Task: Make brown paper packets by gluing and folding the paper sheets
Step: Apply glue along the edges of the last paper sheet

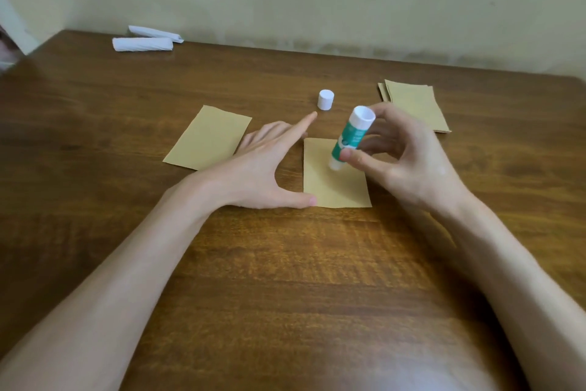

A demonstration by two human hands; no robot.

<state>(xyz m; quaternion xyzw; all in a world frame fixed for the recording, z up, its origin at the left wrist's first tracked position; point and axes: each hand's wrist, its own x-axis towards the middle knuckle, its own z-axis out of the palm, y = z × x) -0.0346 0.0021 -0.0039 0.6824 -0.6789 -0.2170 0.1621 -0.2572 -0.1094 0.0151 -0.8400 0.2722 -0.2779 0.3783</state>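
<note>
Paper sheet [336, 183] lies flat mid-table [285, 279]; it looks thin and light, so it probably slides easily. The left hand [269, 168], fingers straight and spread, rests its thumb on the sheet's near-left corner. The right hand [409, 162] pinches the rigid glue stick [348, 138] low on its barrel, tip down on the sheet.

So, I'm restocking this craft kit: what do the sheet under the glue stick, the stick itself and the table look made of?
The sheet: matte brown kraft-type paper, thin, lying flat. The glue stick: probably smooth plastic, a white tube with a green label. The table: wood or wood-look veneer, with visible grain and a glossy sheen.
</note>
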